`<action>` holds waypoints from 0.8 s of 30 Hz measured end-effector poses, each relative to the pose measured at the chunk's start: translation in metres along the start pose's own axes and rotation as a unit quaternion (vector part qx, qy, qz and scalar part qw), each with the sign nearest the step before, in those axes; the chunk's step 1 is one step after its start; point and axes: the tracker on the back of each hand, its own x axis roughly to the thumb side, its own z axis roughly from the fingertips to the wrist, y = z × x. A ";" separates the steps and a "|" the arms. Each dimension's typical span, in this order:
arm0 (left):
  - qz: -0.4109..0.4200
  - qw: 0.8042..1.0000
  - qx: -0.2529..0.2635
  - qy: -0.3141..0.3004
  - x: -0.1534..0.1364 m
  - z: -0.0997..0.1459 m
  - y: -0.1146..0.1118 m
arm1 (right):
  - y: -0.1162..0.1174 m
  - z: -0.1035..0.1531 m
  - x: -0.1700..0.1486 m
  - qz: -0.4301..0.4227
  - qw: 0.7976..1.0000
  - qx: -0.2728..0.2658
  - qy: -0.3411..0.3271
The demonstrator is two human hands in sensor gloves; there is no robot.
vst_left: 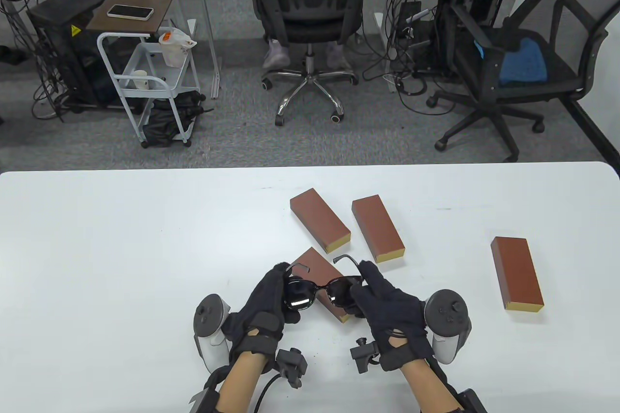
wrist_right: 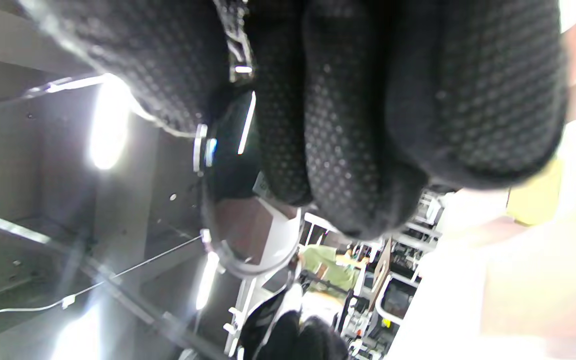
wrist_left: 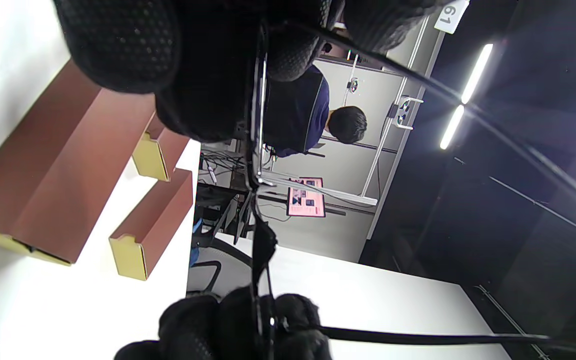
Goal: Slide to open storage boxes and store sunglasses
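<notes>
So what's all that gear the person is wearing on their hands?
Both the left hand and right hand wear black knit gloves with dotted grip texture. Grey-and-white trackers are strapped to them, small black cameras sit at the wrists, and cables run back along the forearms.

Right wrist view: black dotted-glove fingers [wrist_right: 348,125] of the right hand [wrist_right: 318,100] fill the top, curled round the dark-lensed, thin-rimmed sunglasses [wrist_right: 228,165], lens edge-on w/ light glinting off it. Another black gloved hand [wrist_right: 298,335] shows at bottom centre. Blurred white table [wrist_right: 493,300] on the right, w/ a yellow-and-brown blur at the edge, too soft to identify.
</notes>
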 end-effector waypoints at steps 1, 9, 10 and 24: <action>-0.003 1.000 0.002 0.000 0.000 0.000 0.001 | 0.001 -0.001 -0.001 -0.008 1.000 0.010 -0.007; -0.035 0.999 0.038 -0.006 -0.003 -0.002 0.006 | 0.005 -0.002 -0.006 -0.063 0.995 0.073 -0.020; -0.036 0.998 0.041 -0.006 -0.003 -0.002 0.006 | 0.005 -0.002 -0.007 -0.072 0.994 0.078 -0.020; -0.072 0.995 0.065 -0.022 -0.001 -0.002 0.008 | -0.001 -0.002 -0.015 -0.079 0.995 0.058 0.010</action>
